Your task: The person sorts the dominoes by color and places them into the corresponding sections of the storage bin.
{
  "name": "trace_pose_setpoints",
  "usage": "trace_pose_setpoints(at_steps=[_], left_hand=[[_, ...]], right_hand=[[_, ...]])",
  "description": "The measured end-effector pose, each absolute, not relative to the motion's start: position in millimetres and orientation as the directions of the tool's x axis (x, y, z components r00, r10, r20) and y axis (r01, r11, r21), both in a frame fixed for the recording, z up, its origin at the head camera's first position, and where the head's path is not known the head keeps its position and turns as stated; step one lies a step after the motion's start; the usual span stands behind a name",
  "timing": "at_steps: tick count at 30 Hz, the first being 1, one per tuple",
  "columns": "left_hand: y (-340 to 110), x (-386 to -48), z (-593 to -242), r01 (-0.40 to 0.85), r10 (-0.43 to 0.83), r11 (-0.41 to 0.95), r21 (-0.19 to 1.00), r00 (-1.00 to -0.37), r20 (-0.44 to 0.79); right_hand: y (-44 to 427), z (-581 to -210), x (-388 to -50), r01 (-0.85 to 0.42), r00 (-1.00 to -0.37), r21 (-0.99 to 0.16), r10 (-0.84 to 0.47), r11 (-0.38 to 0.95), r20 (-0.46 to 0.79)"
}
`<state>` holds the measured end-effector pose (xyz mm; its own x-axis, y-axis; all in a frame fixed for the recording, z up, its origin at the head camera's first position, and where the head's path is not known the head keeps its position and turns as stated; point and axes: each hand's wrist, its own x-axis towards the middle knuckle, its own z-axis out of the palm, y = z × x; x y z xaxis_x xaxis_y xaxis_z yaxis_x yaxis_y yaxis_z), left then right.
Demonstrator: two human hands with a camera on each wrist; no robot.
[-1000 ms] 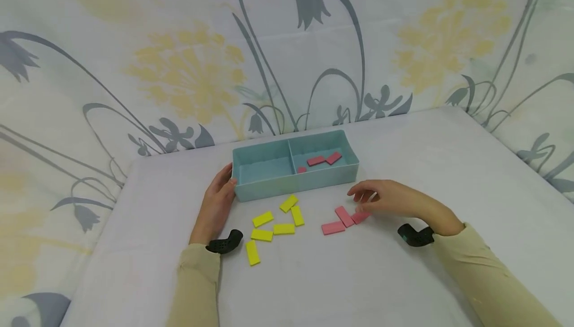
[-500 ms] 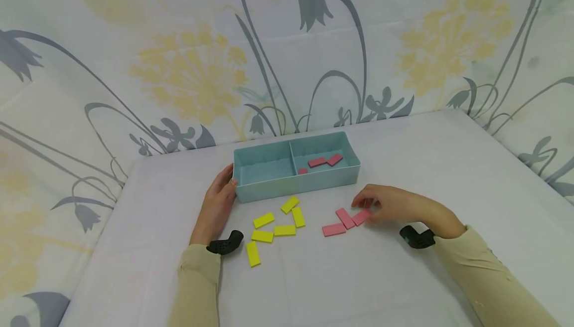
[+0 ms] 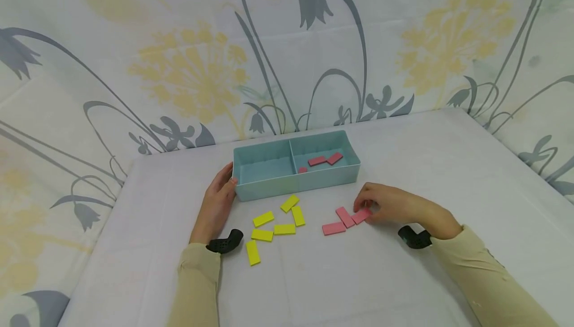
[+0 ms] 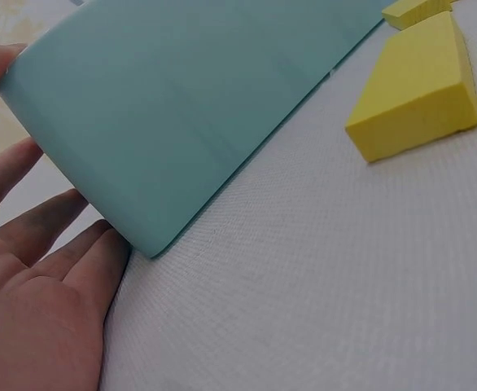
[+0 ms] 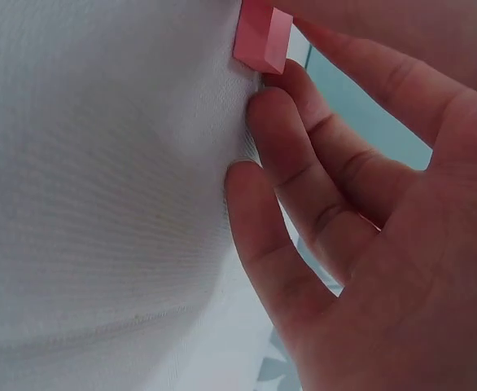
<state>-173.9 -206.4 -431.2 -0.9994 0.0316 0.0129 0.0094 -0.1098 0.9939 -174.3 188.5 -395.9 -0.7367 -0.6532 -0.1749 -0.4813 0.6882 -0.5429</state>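
A light teal two-compartment box [image 3: 266,190] stands toward the back of the white-covered table. My left hand [image 3: 215,207] rests against its left end, fingers fairly straight along the end wall and thumb at the front corner. Three pink blocks lie close together in front of the box; my right hand [image 3: 392,205] pinches the rightmost pink block [image 3: 361,216] between thumb and index finger, low at the table. In the right wrist view that pink block [image 5: 263,37] shows at the top, partly covered by the thumb, with the other fingers loosely curled.
Several yellow blocks [image 3: 284,229] lie scattered left of the pink ones. Three pink blocks [image 3: 317,161] sit in the box's right compartment, one half hidden by the front wall; the left compartment shows only its floor. A flower-patterned cloth [image 3: 193,78] hangs behind.
My right hand has drawn slightly right and closed its thumb and index finger about the rightmost pink block, which now shows more fully. The left hand and box hold their place.
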Motion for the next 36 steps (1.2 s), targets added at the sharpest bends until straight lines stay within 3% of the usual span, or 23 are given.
trace_pose_setpoints(at_steps=[27, 36], left_hand=[[-206.9, -171.6, -429.6, 0.013, 0.034, -0.080, 0.997, -0.999, 0.016], [-206.0, -171.3, -429.0, 0.014, 0.038, -0.089, 0.996, -0.999, 0.017]], right_hand=[[191.2, -396.7, -178.0, -0.411, -0.759, -0.581, -0.616, 0.703, -0.209], [194.1, -396.3, -179.6, -0.433, -0.769, -0.576, -0.617, 0.693, -0.165]])
